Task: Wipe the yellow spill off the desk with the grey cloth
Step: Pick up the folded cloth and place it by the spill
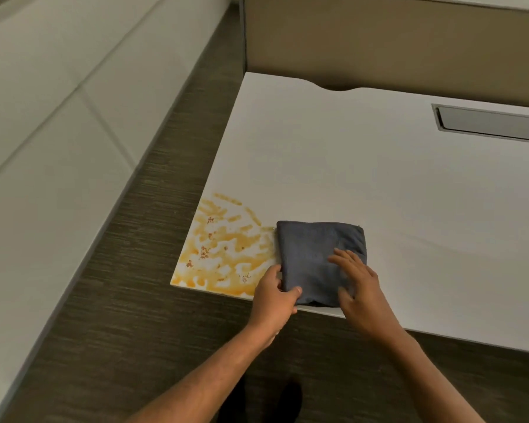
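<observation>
A yellow spill (223,248) with small brown specks covers the near left corner of the white desk (364,178). Just to its right a folded grey cloth (315,254) lies flat at the desk's front edge, touching the spill's right fringe. My left hand (274,296) pinches the cloth's near left corner, thumb on top. My right hand (359,288) rests flat on the cloth's right part with fingers spread, holding nothing.
A metal cable flap (489,122) is set into the desk at the back right. A beige partition (379,41) stands behind the desk. Dark carpet (135,300) and a white cabinet side (43,132) lie to the left.
</observation>
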